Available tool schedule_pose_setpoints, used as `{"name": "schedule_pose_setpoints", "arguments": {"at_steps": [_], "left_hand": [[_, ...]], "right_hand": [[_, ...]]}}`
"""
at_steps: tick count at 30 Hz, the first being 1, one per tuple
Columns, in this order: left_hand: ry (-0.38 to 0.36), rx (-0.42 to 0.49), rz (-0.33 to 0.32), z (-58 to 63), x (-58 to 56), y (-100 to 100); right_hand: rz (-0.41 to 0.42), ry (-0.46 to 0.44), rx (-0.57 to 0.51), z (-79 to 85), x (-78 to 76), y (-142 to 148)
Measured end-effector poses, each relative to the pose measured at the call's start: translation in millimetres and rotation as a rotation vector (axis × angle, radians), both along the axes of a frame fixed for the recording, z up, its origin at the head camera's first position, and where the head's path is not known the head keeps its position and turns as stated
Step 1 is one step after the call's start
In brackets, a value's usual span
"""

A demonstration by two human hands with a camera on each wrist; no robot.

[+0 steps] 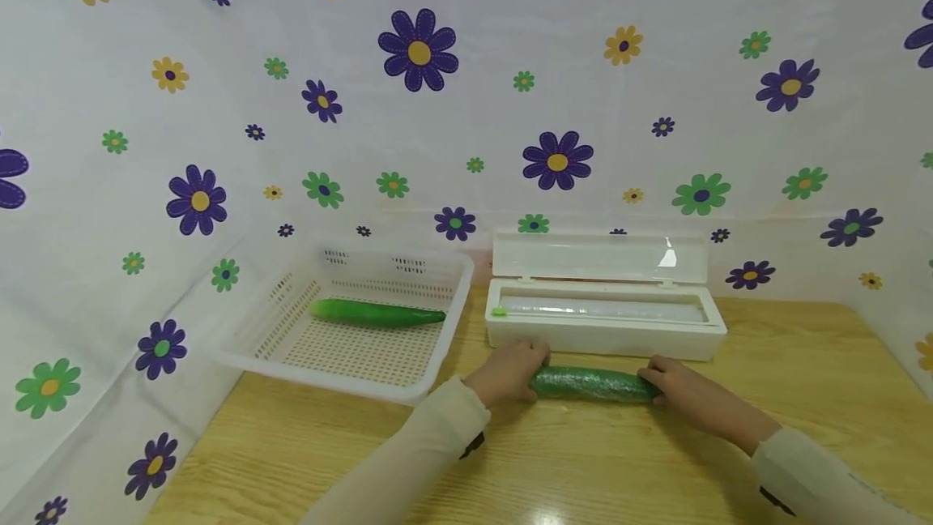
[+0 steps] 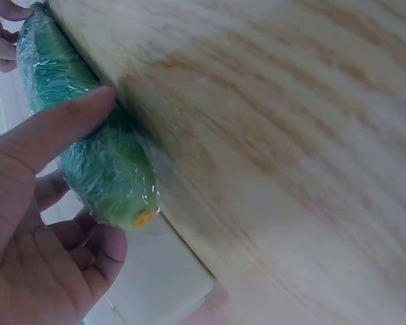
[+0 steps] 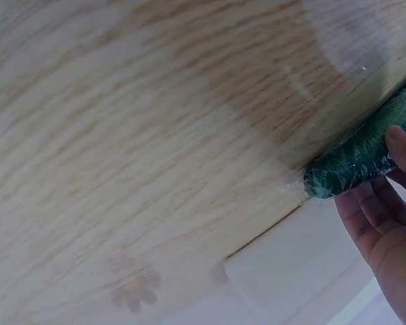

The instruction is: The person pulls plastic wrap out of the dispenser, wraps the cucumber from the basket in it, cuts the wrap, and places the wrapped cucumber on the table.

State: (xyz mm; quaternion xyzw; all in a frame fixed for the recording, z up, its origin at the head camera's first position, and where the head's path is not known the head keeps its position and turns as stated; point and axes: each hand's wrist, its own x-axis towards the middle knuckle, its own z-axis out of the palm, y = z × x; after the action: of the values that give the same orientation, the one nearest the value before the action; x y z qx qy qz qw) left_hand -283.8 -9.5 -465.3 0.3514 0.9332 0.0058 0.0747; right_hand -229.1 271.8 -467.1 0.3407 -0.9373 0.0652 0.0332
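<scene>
A green cucumber [image 1: 594, 384] wrapped in shiny clear film lies crosswise on the table, in front of a white film box. Its left end is held by my left hand [image 1: 510, 371], thumb on one side and curled fingers on the other. At the opposite end my right hand [image 1: 688, 395] grips it the same way. In the left wrist view the cucumber's pale cut tip [image 2: 143, 217] shows through the film beside the left hand [image 2: 47, 223]. A bit of loose film sticks out past the dark end [image 3: 325, 181] near the right hand [image 3: 396, 223].
Behind the cucumber stands the white film box [image 1: 605, 339], its clear lid [image 1: 598, 256] raised and a film roll [image 1: 605, 309] inside. A white plastic basket [image 1: 342, 379] at the left holds an unwrapped cucumber [image 1: 375, 313]. Flower-patterned cloth [image 1: 466, 104] rises around the wooden table [image 1: 576, 460].
</scene>
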Motion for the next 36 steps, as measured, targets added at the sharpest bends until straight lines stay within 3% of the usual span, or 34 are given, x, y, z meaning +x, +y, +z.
{"name": "schedule_pose_setpoints", "arguments": {"at_steps": [7, 13, 17, 25, 29, 36], "left_hand": [[-0.078, 0.024, 0.065, -10.4, 2.9, -2], [-0.019, 0.000, 0.029, -14.4, 3.3, -1], [-0.027, -0.025, 0.013, -15.1, 6.5, -1], [-0.178, 0.106, 0.095, -12.4, 4.5, -3], [-0.123, 0.160, 0.071, -12.9, 3.0, -5], [-0.018, 0.203, 0.061, -12.1, 5.8, -2]], "right_hand": [[-0.064, -0.039, -0.032, 8.5, 0.8, -5], [-0.071, -0.063, -0.021, 2.3, -8.8, -22], [-0.057, -0.076, 0.003, -3.3, -13.6, -29], [-0.055, -0.032, -0.089, -3.2, -14.3, -14], [-0.057, -0.015, -0.101, -2.8, -13.0, -4], [-0.081, -0.170, -0.110, -0.3, -6.5, 6]]}}
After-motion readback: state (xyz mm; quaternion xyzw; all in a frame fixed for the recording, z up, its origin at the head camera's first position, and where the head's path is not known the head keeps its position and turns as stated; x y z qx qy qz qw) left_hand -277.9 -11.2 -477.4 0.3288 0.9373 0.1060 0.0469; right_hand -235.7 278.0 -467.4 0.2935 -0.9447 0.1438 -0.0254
